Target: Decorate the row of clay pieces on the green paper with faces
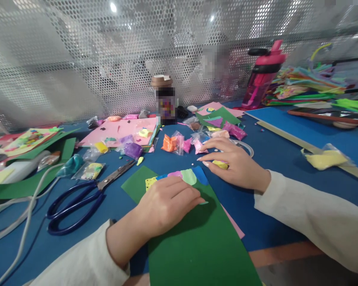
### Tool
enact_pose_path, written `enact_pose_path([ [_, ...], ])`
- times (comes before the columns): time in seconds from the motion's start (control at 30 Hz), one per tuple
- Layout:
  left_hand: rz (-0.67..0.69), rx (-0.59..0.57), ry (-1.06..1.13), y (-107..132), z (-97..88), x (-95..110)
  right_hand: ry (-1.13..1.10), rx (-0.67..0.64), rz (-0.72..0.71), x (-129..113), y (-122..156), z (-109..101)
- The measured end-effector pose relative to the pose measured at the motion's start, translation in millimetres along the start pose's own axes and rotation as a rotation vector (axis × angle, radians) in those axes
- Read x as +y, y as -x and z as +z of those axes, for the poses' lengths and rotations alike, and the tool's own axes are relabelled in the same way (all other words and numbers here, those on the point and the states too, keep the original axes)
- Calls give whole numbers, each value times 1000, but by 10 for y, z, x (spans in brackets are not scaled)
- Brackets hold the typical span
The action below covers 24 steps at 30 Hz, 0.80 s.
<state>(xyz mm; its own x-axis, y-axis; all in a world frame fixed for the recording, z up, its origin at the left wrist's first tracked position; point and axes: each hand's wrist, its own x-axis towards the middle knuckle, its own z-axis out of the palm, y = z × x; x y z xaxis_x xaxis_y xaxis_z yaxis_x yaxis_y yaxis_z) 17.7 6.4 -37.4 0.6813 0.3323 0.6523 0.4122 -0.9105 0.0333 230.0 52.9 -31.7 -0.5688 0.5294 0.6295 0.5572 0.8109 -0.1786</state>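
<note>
My left hand (170,204) rests palm down on a green sheet of paper (197,254), its fingers loosely bent and lying over it. Past the knuckles, flattened clay patches in yellow with dark dots, pink, pale green (188,176) and blue line the sheet's far end. To the right, my right hand (237,163) hovers with fingers apart, holding nothing that I can see. A yellow clay lump (220,164) shows below its fingers; whether they touch it I cannot tell. Blue-handled scissors (77,202) lie open to the left.
Several clay packets, including a purple one (133,150) and an orange one (169,143), lie beyond my hands. A cup (162,81) and a pink bottle (264,75) stand by the perforated metal screen (107,51). White cable (32,214) loops at left. A bagged yellow clay (326,158) sits right.
</note>
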Motion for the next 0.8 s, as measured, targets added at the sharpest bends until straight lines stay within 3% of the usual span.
enact_pose_path([
  [0.27,-34,194,-98,26,-41,-55,-388,-67,87,-306,14,-29],
  [0.43,-48,220,-173,-3,-59,-76,-322,-94,59,-323,20,-30],
  [0.8,-9,155,-120,1,-35,-86,-280,-103,47,-292,31,-23],
])
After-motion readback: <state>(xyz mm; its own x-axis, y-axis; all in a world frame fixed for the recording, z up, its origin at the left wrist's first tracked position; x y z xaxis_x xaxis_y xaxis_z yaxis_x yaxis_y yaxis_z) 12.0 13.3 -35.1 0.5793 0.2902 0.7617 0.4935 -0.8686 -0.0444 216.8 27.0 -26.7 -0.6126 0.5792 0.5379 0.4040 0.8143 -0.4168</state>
